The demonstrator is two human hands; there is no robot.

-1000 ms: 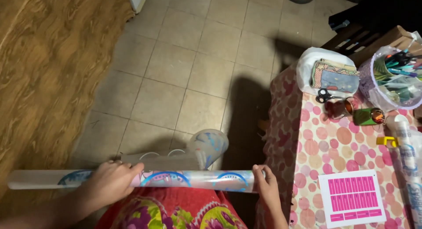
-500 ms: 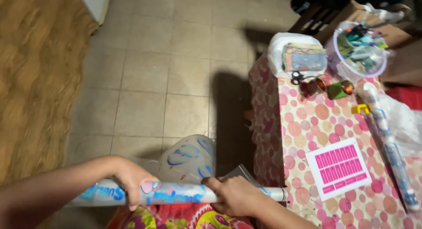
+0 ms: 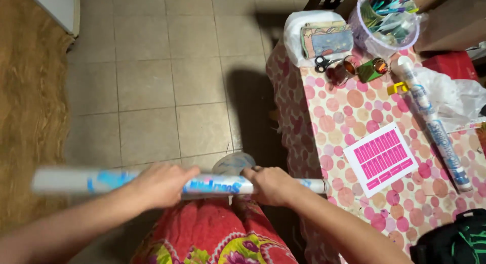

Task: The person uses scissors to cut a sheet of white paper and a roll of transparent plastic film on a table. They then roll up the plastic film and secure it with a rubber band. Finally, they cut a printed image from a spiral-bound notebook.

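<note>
The paper roll, white with blue print, was gripped by the left hand and the right hand; a white sheet with pink labels lay on the dotted table.

Glossy paper roll; smooth floor tiles.
</note>
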